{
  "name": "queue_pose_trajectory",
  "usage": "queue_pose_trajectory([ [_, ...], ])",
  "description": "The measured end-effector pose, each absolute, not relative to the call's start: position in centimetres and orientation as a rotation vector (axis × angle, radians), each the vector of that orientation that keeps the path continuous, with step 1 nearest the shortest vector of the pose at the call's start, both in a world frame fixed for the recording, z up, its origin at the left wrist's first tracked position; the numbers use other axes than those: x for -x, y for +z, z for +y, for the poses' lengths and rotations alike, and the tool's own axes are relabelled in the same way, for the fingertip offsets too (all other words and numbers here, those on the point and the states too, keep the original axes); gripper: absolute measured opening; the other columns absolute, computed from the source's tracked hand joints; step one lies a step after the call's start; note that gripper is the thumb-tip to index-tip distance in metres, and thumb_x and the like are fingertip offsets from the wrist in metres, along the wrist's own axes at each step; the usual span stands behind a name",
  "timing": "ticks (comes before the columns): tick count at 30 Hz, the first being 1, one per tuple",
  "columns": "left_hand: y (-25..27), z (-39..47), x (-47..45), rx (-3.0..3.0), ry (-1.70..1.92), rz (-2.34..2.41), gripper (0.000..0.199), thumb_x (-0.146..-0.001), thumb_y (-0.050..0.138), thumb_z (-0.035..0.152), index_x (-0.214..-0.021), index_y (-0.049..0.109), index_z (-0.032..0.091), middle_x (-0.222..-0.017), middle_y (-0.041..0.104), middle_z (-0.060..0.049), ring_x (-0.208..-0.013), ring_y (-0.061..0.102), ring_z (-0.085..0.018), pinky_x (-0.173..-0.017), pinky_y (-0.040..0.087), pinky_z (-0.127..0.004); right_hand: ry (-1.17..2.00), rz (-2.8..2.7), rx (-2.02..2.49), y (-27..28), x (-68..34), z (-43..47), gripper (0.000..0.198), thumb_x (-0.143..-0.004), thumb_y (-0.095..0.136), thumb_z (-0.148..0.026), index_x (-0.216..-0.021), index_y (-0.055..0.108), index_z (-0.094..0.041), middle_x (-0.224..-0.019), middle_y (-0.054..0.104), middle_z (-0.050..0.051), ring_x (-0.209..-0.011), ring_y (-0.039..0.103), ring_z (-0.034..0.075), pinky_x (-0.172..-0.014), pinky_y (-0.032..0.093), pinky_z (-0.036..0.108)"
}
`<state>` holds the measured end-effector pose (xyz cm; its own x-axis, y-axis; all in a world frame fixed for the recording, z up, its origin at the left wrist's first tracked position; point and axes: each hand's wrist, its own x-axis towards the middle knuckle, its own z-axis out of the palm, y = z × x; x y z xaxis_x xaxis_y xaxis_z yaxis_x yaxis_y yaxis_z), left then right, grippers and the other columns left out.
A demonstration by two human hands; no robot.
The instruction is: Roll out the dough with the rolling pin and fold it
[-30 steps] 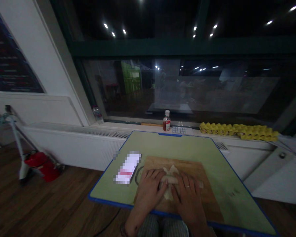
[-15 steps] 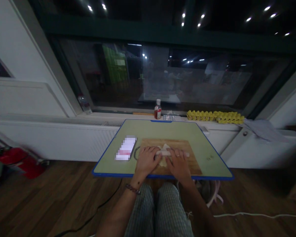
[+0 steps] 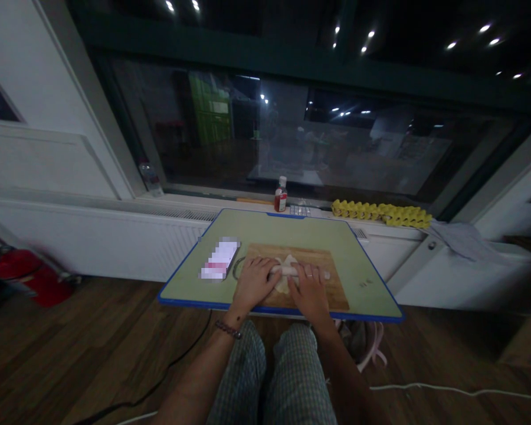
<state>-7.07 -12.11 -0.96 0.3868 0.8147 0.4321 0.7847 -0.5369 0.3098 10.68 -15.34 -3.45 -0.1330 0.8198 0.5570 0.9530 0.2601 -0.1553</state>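
A wooden cutting board [image 3: 336, 290] lies on a small pale-green table with a blue rim [image 3: 367, 277]. On the board is a flat piece of pale dough [image 3: 283, 285], with a light-coloured rolling pin [image 3: 287, 270] lying across it. My left hand [image 3: 255, 284] grips the pin's left part, fingers over the top. My right hand [image 3: 310, 288], with a ring on one finger, grips its right part. The pin's right end pokes out past that hand. Both hands partly hide the pin and dough.
A phone [image 3: 221, 258] with a lit, blurred-out screen lies left of the board, beside a grey ring-shaped edge [image 3: 237, 269]. Along the windowsill stand a red-labelled bottle [image 3: 281, 196] and yellow egg-carton-like trays [image 3: 380, 213]. A red fire extinguisher [image 3: 30, 276] is at far left.
The view has shifted a little, so the table and hands appear slightly further left and higher. Both hands stay on the rolling pin, with little visible movement against the board.
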Motion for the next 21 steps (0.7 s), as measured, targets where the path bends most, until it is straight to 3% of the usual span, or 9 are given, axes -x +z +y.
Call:
queue_pose_trajectory([
  [21,-1.69,-12.31,7.4,-2.562,0.892,1.502,0.024,-0.095,0.052,0.033,-0.113,0.065,0.024,-0.116,0.07,-0.004,-0.107,0.059,-0.024,-0.099,0.038,-0.044,-0.316,-1.949,1.571,-4.22,-10.41,-15.38,0.035,-0.096,0.047,-0.035,-0.128,0.057,-0.024,-0.123,0.062,0.007,-0.117,0.051,0.025,-0.111,0.029,0.048],
])
